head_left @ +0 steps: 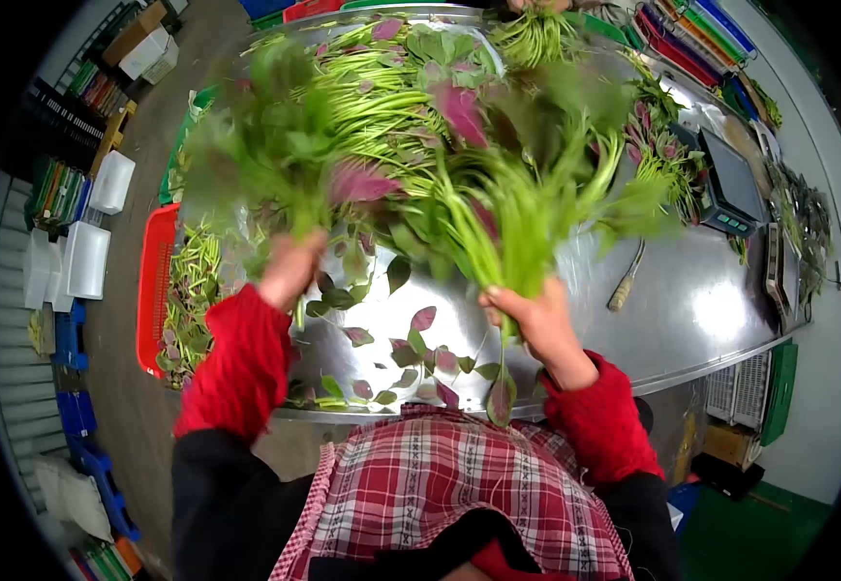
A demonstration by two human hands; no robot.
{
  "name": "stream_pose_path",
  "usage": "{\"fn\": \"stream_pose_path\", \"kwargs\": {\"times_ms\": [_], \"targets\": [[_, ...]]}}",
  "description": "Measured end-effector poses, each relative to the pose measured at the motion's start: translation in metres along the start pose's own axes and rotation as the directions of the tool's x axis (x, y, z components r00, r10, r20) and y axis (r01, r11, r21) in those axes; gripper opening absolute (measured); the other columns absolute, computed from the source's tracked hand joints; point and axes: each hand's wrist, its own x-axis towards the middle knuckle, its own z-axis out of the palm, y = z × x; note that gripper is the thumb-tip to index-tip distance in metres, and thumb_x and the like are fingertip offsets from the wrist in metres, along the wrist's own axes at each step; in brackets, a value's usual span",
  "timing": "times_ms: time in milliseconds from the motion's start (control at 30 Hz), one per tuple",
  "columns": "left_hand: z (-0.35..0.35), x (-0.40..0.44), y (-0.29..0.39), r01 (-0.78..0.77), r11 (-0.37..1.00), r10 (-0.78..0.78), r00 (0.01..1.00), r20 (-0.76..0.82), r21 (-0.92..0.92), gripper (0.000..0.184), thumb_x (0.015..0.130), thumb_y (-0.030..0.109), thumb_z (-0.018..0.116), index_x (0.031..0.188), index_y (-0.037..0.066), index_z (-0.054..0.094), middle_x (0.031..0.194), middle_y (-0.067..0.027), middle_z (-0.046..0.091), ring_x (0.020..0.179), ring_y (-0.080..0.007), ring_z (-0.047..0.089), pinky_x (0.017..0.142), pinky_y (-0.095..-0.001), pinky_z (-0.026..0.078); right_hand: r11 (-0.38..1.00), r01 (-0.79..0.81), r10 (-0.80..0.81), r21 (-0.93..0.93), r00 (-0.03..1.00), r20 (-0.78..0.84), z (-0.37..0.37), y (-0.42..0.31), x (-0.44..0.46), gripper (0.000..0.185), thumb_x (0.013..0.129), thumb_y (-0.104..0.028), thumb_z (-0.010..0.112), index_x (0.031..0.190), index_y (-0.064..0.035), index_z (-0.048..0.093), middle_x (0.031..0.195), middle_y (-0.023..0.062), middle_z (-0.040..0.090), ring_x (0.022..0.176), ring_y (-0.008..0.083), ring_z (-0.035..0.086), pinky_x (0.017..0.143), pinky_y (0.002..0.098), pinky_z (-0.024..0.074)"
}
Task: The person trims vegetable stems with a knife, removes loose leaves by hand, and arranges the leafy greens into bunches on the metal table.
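My left hand [294,269] is wrapped round the stems of a bunch of leafy greens [294,160], its upper leaves blurred by motion. In my right hand [534,320] a second bunch of leafy greens [512,213] is gripped low on its pale green stems, with one leaf hanging below the fist. Both bunches are raised above the metal table [595,334]. Beyond and between them lies a large pile of green stems with green and purple leaves [372,107]. Loose leaves [425,353] are scattered near the table's front edge.
A red crate [156,300] of cut stems [193,266] stands at the left. To the right lie a knife-like tool [626,283] with a worn handle, a scale [730,184] and more greens [667,160]. At the far edge, another person's hand [536,5] holds greens.
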Motion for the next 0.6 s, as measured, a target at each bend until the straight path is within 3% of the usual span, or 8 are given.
{"fn": "stream_pose_path", "kwargs": {"times_ms": [33, 67, 133, 167, 200, 267, 400, 600], "targets": [[0.005, 0.006, -0.020, 0.196, 0.978, -0.181, 0.969, 0.167, -0.077, 0.033, 0.092, 0.031, 0.053, 0.071, 0.006, 0.052, 0.050, -0.0003, 0.047, 0.037, -0.0101, 0.040, 0.036, -0.0274, 0.030, 0.997, -0.052, 0.053, -0.057, 0.998, 0.022, -0.005, 0.019, 0.002, 0.013, 0.082, -0.003, 0.061, 0.092, 0.0036, 0.059, 0.075, 0.0081, 0.064, 0.058, 0.0118, 0.056, 0.054, 0.0264, 0.0457], [0.015, -0.020, 0.020, 0.078, 0.996, -0.076, 0.994, 0.077, -0.031, 0.035, 0.094, 0.031, 0.052, 0.070, 0.005, 0.052, 0.050, -0.0001, 0.047, 0.037, -0.0096, 0.040, 0.035, -0.0265, 0.029, 0.990, -0.080, 0.084, -0.114, 0.996, 0.034, -0.010, 0.025, 0.011, 0.012, 0.081, -0.004, 0.062, 0.090, 0.0034, 0.060, 0.075, 0.0081, 0.064, 0.058, 0.0119, 0.056, 0.054, 0.0267, 0.0459], [0.016, -0.042, 0.044, -0.265, 0.938, 0.251, 0.964, -0.090, -0.222, 0.038, 0.096, 0.032, 0.052, 0.069, 0.005, 0.051, 0.049, 0.0005, 0.046, 0.035, -0.0088, 0.038, 0.034, -0.0254, 0.028, 0.988, -0.133, 0.133, 0.073, 0.991, -0.003, 0.005, -0.001, -0.007, 0.013, 0.081, -0.005, 0.063, 0.091, 0.0031, 0.060, 0.075, 0.0082, 0.064, 0.056, 0.0130, 0.056, 0.053, 0.0270, 0.0461], [0.027, -0.052, 0.048, -0.263, 0.885, 0.203, 0.960, -0.191, -0.383, 0.038, 0.096, 0.034, 0.051, 0.073, 0.004, 0.052, 0.049, 0.0007, 0.046, 0.035, -0.0077, 0.038, 0.034, -0.0238, 0.029, 0.994, -0.097, 0.096, 0.054, 0.995, 0.006, 0.006, -0.001, -0.019, 0.019, 0.081, -0.005, 0.063, 0.097, 0.0042, 0.058, 0.079, 0.0101, 0.065, 0.060, 0.0139, 0.058, 0.054, 0.0268, 0.0473], [0.041, -0.060, 0.036, -0.244, 0.940, 0.203, 0.962, -0.183, -0.240, 0.036, 0.096, 0.036, 0.053, 0.080, 0.003, 0.053, 0.053, 0.0004, 0.048, 0.039, -0.0077, 0.042, 0.036, -0.0236, 0.034, 1.000, 0.002, -0.003, 0.028, 1.000, 0.018, 0.005, -0.004, -0.014, 0.025, 0.082, -0.004, 0.064, 0.104, 0.0054, 0.056, 0.082, 0.0121, 0.065, 0.063, 0.0148, 0.060, 0.055, 0.0266, 0.0485], [0.077, -0.071, 0.007, 0.106, 0.837, -0.065, 0.993, 0.095, -0.538, 0.034, 0.095, 0.035, 0.055, 0.085, 0.002, 0.054, 0.059, -0.0021, 0.053, 0.044, -0.0092, 0.048, 0.040, -0.0254, 0.040, 0.979, -0.022, 0.027, 0.202, 0.999, -0.022, 0.008, 0.028, -0.007, 0.025, 0.081, -0.003, 0.065, 0.104, 0.0045, 0.057, 0.085, 0.0123, 0.066, 0.065, 0.0157, 0.061, 0.058, 0.0274, 0.0501], [0.134, -0.098, -0.045, 0.494, 0.676, -0.297, 0.862, 0.411, -0.547, 0.030, 0.093, 0.033, 0.059, 0.095, 0.002, 0.060, 0.079, -0.0063, 0.063, 0.063, -0.0138, 0.059, 0.053, -0.0277, 0.047, 0.850, -0.427, 0.410, 0.308, 0.904, 0.119, 0.012, 0.099, -0.025, 0.030, 0.081, 0.001, 0.065, 0.110, 0.0022, 0.058, 0.089, 0.0095, 0.067, 0.071, 0.0153, 0.062, 0.067, 0.0276, 0.0512], [0.142, -0.109, -0.057, 0.530, 0.702, -0.322, 0.832, 0.452, -0.475, 0.028, 0.093, 0.029, 0.059, 0.098, 0.001, 0.061, 0.082, -0.0058, 0.063, 0.068, -0.0139, 0.060, 0.057, -0.0276, 0.050, 0.869, -0.398, 0.384, 0.292, 0.917, 0.107, 0.021, 0.122, -0.043, 0.033, 0.082, 0.000, 0.067, 0.114, 0.0015, 0.058, 0.096, 0.0066, 0.066, 0.080, 0.0142, 0.062, 0.073, 0.0271, 0.0504]]}}
